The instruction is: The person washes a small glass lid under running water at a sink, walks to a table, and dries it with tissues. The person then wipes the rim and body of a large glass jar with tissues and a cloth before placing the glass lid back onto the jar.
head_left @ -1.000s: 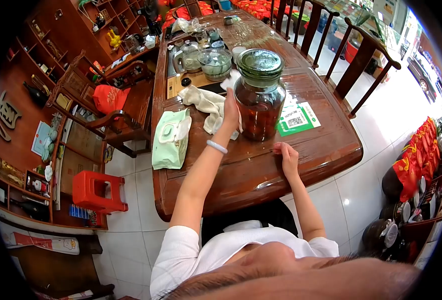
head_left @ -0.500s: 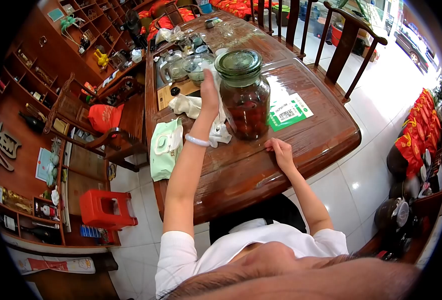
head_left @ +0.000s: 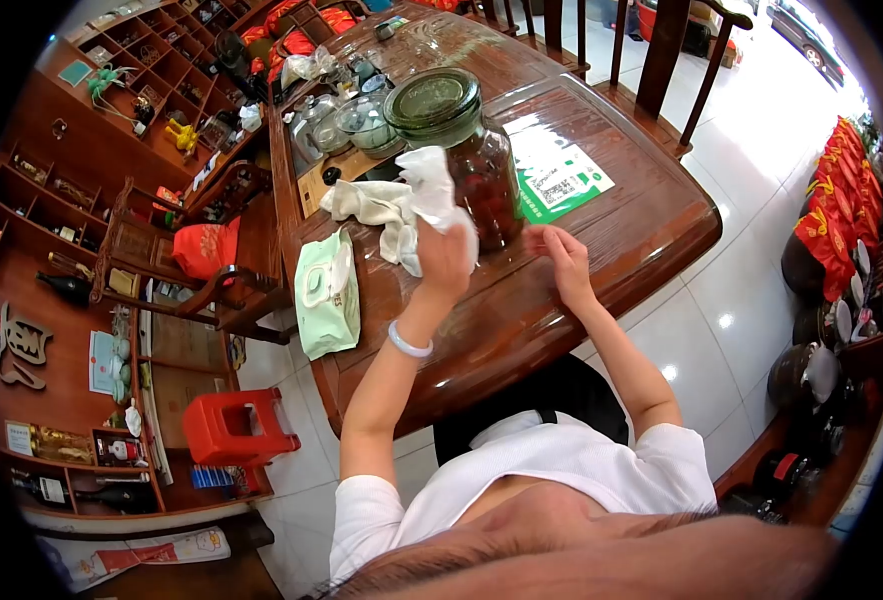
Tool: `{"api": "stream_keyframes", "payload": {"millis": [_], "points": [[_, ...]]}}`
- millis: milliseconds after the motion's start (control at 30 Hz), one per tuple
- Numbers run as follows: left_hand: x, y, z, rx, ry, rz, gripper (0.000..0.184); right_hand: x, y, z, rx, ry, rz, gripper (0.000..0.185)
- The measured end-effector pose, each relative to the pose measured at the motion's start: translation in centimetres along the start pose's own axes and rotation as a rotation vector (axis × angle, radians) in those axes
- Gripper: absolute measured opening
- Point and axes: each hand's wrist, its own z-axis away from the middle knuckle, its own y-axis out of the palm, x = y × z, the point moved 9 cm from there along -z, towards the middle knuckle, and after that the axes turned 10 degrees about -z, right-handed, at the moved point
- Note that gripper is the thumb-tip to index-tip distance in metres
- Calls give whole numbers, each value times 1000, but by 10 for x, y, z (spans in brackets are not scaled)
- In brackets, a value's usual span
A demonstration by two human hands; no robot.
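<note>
A large glass jar [head_left: 492, 190] with a green-tinted lid [head_left: 432, 100] and dark red contents stands on the wooden table. My left hand [head_left: 444, 262], with a pale bangle on its wrist, is closed on a white wipe [head_left: 428, 185]. The wipe bunches up against the jar's left side. Just right of the jar's base is my right hand [head_left: 565, 265]. Its fingers are loosely bent and apart, with nothing visible in them; whether the fingertips touch the jar I cannot tell. A crumpled off-white cloth [head_left: 367, 203] lies left of the wipe.
A green wipes packet [head_left: 328, 300] lies at the table's left edge [head_left: 347, 385]. Behind the jar are glass teaware [head_left: 367, 122] and a green QR-code card [head_left: 562, 183]. A carved wooden chair [head_left: 232, 285] and a red stool [head_left: 237, 428] stand to the left.
My left hand has come down and toward me from the jar's upper left side, bringing the wipe along. My right hand has risen slightly and its fingers have loosened. The view has shifted.
</note>
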Motion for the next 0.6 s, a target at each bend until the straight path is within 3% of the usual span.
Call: {"api": "stream_keyframes", "payload": {"millis": [100,133,200,333,400,467,500,533,600], "points": [[-101,29,-8,238,493,-426,59,4,49,4,119,386,-627,41],[-105,47,1,389,513,-462,63,5,49,11,-69,452,-692,44],[-103,49,4,387,482,-403,56,-10,52,10,-71,525,-770,44],[-94,32,3,316,443,-212,47,2,55,15,-6,418,-620,38],[-91,5,-5,137,344,182,39,8,57,7,-10,417,-604,37],[-84,-20,-13,-32,295,168,29,-2,35,-4,-180,493,-366,38],[-75,-29,-15,-76,228,182,27,0,33,-7,-273,466,-639,40],[-67,-37,-14,-121,160,196,25,6,32,-10,-260,463,-640,40],[-55,-45,-9,-163,76,198,19,50,19,-26,-238,146,-653,42]]}}
